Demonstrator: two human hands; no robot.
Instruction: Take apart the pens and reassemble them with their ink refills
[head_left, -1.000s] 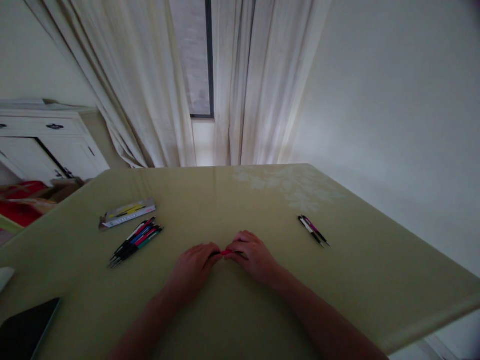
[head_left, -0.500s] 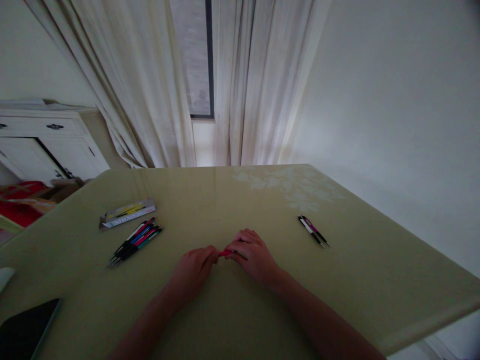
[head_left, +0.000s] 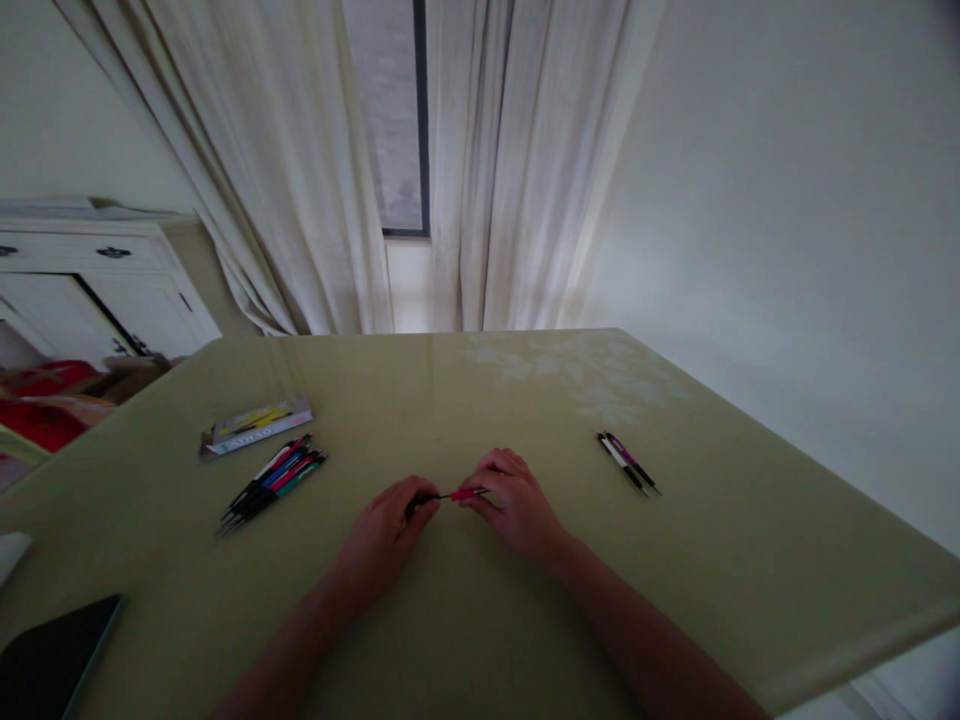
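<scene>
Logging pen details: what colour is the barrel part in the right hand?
Pinkish red; the barrel part in the right hand shows best in the head view.

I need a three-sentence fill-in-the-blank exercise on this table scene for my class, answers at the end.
1. Of the left hand and the right hand, the ____ one grips the red barrel.
2. The box lies to the ____ of both hands.
3. Right of the hands, ____ pens lie side by side.
Missing words: right; left; two.

Head view; forward and down over the table [head_left: 450, 400]
</scene>
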